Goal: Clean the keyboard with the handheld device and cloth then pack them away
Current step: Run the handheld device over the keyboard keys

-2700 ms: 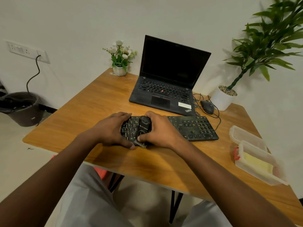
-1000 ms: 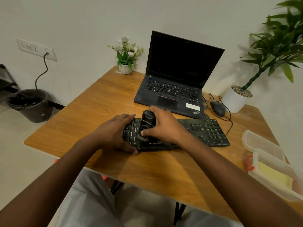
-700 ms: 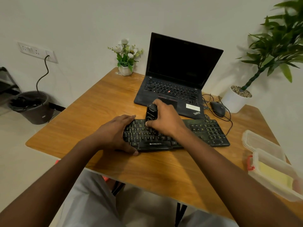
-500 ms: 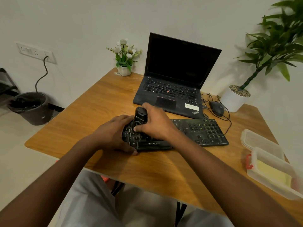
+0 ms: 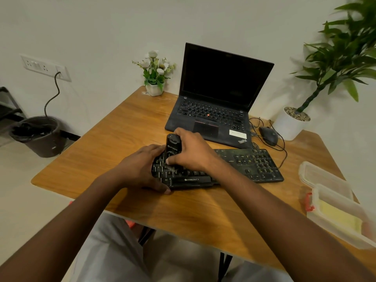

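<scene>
**Fig. Device pass over the left key block.**

The table [image 5: 122, 143] carries the keyboard [image 5: 250, 163] parallel to its near edge and close to it, directly in front of the laptop [image 5: 211, 119].

I judge the step in hand to be the pass with the handheld device over the key rows. The left block is under treatment, and the right block and number pad lie uncovered.

To do it well I would:
- keep the board pinned flat;
- draw the device along each row in overlapping strokes toward the right end;
- hold its working end low over the gaps between keys;
- keep it off the laptop's front lip just behind.

The clear container [image 5: 335, 195] at the table's right edge stands open. The yellow fold inside is probably the cloth [image 5: 335, 216], though blur there leaves me unsure.

- **Left hand [image 5: 140, 167]:** the fingers are curled over the keyboard's left end and the thumb is at its near left corner, gripping it against the table.
- **Right hand [image 5: 193, 153]:** the fingers are wrapped round the handheld device [image 5: 172, 148] and the thumb is pressed on its near face. The wrist crosses the middle of the board.

The device stands tilted over the upper left keys, its top toward the laptop.
</scene>
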The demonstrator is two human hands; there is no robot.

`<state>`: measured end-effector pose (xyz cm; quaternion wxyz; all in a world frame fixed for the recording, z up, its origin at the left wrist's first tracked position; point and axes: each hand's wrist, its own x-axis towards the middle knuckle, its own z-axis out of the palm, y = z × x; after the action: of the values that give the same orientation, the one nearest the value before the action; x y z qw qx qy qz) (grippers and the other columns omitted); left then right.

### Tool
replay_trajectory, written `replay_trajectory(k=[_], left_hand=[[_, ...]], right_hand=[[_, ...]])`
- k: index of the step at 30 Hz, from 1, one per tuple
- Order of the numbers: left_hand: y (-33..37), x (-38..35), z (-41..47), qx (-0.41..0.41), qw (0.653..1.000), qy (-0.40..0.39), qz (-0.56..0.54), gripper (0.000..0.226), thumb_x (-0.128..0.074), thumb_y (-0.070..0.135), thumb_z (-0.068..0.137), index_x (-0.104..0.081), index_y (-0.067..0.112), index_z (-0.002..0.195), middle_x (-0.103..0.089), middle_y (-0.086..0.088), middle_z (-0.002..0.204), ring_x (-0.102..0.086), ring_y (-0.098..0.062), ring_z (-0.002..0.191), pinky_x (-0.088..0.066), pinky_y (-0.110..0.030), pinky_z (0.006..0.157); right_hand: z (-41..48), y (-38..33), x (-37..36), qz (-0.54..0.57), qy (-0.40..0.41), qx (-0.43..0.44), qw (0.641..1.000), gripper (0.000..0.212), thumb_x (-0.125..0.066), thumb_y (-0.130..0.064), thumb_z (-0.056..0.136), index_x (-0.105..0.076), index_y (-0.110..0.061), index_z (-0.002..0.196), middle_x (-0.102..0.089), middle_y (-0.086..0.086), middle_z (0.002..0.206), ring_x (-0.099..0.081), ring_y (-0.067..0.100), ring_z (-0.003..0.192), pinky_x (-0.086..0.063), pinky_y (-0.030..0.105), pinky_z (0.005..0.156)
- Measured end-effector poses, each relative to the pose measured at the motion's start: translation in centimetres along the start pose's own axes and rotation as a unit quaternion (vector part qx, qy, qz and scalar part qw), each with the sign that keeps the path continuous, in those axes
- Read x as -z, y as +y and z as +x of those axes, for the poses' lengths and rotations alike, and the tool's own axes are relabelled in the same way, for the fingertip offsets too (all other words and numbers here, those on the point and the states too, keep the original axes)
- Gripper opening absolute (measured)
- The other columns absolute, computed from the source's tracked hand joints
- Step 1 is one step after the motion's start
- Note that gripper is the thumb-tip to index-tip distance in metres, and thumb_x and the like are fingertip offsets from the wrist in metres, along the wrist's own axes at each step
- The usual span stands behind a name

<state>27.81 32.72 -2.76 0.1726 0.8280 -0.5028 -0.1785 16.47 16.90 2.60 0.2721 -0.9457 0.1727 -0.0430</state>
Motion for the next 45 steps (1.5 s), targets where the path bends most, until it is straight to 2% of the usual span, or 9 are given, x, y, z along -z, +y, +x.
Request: replay_trajectory(k=[3, 7, 10, 19, 27, 32, 36, 41, 45], left_hand=[[-0.1, -0.1, 0.0, 0.0, 1.0, 0.003, -0.005, 0.143, -0.089, 0.078, 0.046, -0.022, 0.03, 0.163, -0.033, 0.014, 0.16, -0.033, -0.014, 0.144, -0.039, -0.038, 0.114], [-0.1, 0.0, 0.0, 0.002, 1.0, 0.001, -0.006, 0.149, -0.087, 0.082, 0.043, -0.015, 0.032, 0.164, -0.032, 0.014, 0.16, -0.032, -0.014, 0.145, -0.039, -0.043, 0.116], [-0.1, -0.1, -0.1, 0.002, 1.0, 0.005, -0.004, 0.147, -0.089, 0.079, 0.045, -0.016, 0.031, 0.164, -0.032, 0.013, 0.16, -0.032, -0.014, 0.144, -0.039, -0.041, 0.116], [-0.2, -0.2, 0.0, 0.015, 1.0, -0.006, 0.004, 0.151, -0.087, 0.081, 0.046, -0.01, 0.032, 0.166, -0.023, 0.012, 0.167, -0.026, -0.014, 0.149, -0.034, -0.04, 0.119], [0.1, 0.1, 0.0, 0.022, 1.0, -0.01, 0.01, 0.149, -0.089, 0.078, 0.048, -0.007, 0.035, 0.166, -0.018, 0.011, 0.169, -0.023, -0.015, 0.151, -0.03, -0.038, 0.12], [0.2, 0.1, 0.0, 0.022, 1.0, -0.01, 0.009, 0.148, -0.089, 0.077, 0.05, -0.007, 0.034, 0.166, -0.019, 0.011, 0.169, -0.023, -0.015, 0.151, -0.031, -0.037, 0.119], [0.2, 0.1, 0.0, 0.022, 1.0, -0.013, 0.012, 0.15, -0.088, 0.079, 0.048, -0.006, 0.035, 0.166, -0.019, 0.012, 0.168, -0.024, -0.014, 0.15, -0.033, -0.039, 0.117], [0.1, 0.1, -0.1, 0.019, 1.0, -0.011, 0.01, 0.151, -0.087, 0.081, 0.046, -0.008, 0.035, 0.166, -0.019, 0.014, 0.168, -0.023, -0.013, 0.151, -0.033, -0.038, 0.117], [0.2, 0.1, -0.2, 0.013, 1.0, -0.009, 0.008, 0.149, -0.088, 0.078, 0.049, -0.009, 0.033, 0.166, -0.019, 0.013, 0.168, -0.023, -0.013, 0.151, -0.032, -0.037, 0.118]], right_hand=[[0.3, -0.1, 0.1, -0.005, -0.019, 0.0, 1.0, 0.054, -0.094, -0.029, 0.072, -0.057, -0.024, 0.112, -0.068, -0.006, 0.096, -0.067, 0.011, 0.083, -0.057, 0.029, 0.066], [1.2, 0.2, -0.2, -0.002, 0.048, -0.019, 0.999, 0.055, -0.091, -0.026, 0.076, -0.053, -0.022, 0.116, -0.067, -0.003, 0.096, -0.069, 0.014, 0.082, -0.063, 0.037, 0.065], [1.4, 0.2, -0.6, -0.004, 0.072, -0.009, 0.997, 0.056, -0.09, -0.026, 0.078, -0.052, -0.022, 0.118, -0.067, -0.004, 0.089, -0.068, 0.013, 0.076, -0.059, 0.034, 0.059], [0.4, 1.3, 1.4, 0.005, -0.055, -0.025, 0.998, 0.055, -0.096, -0.03, 0.069, -0.06, -0.022, 0.11, -0.071, -0.003, 0.1, -0.07, 0.015, 0.089, -0.063, 0.04, 0.076], [0.9, 3.1, 2.4, -0.003, 0.047, -0.064, 0.997, 0.063, -0.093, -0.028, 0.075, -0.055, -0.019, 0.124, -0.066, -0.004, 0.104, -0.066, 0.012, 0.088, -0.046, 0.019, 0.057], [0.1, 2.6, 1.8, 0.022, 0.021, -0.045, 0.999, 0.059, -0.093, -0.027, 0.074, -0.056, -0.021, 0.12, -0.069, -0.002, 0.105, -0.069, 0.013, 0.088, -0.063, 0.034, 0.071], [-1.4, 2.6, 2.1, 0.013, -0.033, -0.029, 0.999, 0.055, -0.095, -0.03, 0.071, -0.059, -0.023, 0.113, -0.07, -0.006, 0.103, -0.069, 0.013, 0.092, -0.062, 0.041, 0.081], [-2.7, 4.5, 3.5, 0.014, -0.03, -0.063, 0.997, 0.056, -0.094, -0.025, 0.073, -0.059, -0.022, 0.117, -0.071, -0.004, 0.105, -0.071, 0.013, 0.091, -0.063, 0.035, 0.074], [-2.3, 5.7, 4.3, -0.01, 0.051, -0.088, 0.995, 0.064, -0.091, -0.027, 0.078, -0.054, -0.021, 0.13, -0.065, -0.007, 0.111, -0.063, 0.011, 0.091, -0.044, 0.015, 0.059]])
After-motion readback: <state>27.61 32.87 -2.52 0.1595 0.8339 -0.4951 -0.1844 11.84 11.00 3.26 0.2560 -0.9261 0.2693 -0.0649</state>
